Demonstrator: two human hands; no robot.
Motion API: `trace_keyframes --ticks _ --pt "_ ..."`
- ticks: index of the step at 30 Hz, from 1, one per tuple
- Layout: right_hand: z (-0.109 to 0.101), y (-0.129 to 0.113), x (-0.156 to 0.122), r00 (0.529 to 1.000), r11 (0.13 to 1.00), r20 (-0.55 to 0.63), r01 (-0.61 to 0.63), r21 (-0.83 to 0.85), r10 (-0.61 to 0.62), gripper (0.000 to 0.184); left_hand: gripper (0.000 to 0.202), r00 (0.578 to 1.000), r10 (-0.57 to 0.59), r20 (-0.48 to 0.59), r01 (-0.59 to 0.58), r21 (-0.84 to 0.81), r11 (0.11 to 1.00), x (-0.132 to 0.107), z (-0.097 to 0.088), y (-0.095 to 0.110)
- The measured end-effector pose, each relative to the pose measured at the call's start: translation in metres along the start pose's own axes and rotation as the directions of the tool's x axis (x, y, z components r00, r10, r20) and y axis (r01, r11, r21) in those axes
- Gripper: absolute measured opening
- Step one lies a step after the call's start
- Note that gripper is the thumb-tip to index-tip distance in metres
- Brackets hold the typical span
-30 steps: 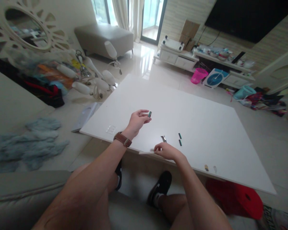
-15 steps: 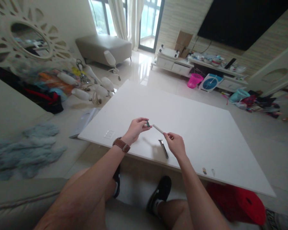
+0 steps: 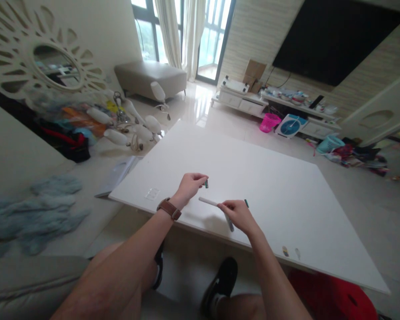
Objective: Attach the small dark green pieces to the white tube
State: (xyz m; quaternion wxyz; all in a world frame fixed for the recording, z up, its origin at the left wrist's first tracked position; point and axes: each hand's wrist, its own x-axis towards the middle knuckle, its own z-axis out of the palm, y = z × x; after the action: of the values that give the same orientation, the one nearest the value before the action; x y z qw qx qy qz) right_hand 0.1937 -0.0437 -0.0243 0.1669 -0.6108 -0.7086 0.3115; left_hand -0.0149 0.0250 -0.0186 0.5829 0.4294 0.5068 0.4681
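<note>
My left hand pinches a small dark green, cap-like piece between thumb and fingertips, above the white tabletop. My right hand is closed round a pale grey, pen-like stick, whose free end points left. A green end pokes out on the far side of that hand. The stick's tip and the green piece are apart. Below my right hand lies a narrow dark metallic tool, partly hidden by the fingers. A brown watch strap is round my left wrist.
A small clear sheet lies at the table's left. Two small flat pieces, one yellow and dark, one pale, lie near the front right edge. A white lamp fitting stands beyond the left edge; a red object is below right.
My right hand has moved down and left with the stick, partly covering the metallic tool. My left hand has turned the green piece downward. The gap between stick and piece has grown.
</note>
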Motion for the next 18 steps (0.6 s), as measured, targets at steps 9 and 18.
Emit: trace_keyframes --ticks 9,18 --pt "0.001 -0.023 -0.013 0.999 0.972 0.049 0.016 -0.233 -0.005 0.033 0.015 1.000 0.017 -0.004 -0.017 0.019 1.000 -0.004 0.009 0.010" --pt "0.023 -0.039 -0.043 0.977 0.973 0.207 0.007 -0.231 0.042 0.030 0.011 0.997 0.082 0.004 -0.081 -0.121 0.989 -0.027 0.038 0.002"
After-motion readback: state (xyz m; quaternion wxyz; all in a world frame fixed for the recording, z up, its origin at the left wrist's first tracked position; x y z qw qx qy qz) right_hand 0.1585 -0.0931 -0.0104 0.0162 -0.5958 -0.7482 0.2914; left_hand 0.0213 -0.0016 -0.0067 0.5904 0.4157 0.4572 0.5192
